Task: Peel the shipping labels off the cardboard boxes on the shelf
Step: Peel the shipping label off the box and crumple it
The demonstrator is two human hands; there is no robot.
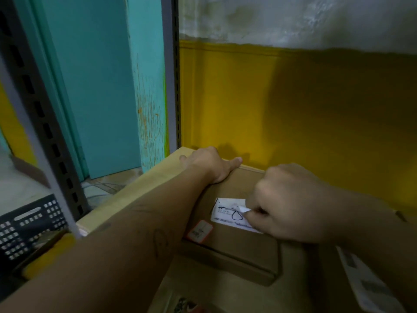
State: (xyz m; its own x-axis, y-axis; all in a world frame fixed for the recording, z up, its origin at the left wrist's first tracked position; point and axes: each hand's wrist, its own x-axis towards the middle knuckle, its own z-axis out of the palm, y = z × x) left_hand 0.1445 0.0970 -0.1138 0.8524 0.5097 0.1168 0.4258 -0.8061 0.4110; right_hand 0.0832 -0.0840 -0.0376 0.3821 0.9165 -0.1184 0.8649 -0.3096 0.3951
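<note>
A flat brown cardboard box (237,247) lies on the wooden shelf board (144,188). On its top sits a white shipping label (228,212) with black handwriting, and a small orange-edged sticker (200,231) lies to the label's lower left. My left hand (209,164) rests over the box's far left corner, holding it down. My right hand (291,204) pinches the label's right edge, and a small white corner curls up between the fingertips. The label's right part is hidden under that hand.
A yellow and white wall stands close behind the box. A grey slotted rack upright (173,73) rises at the back left, another upright (38,123) nearer on the left. A black plastic crate (29,224) sits lower left. Another white label (365,283) lies bottom right.
</note>
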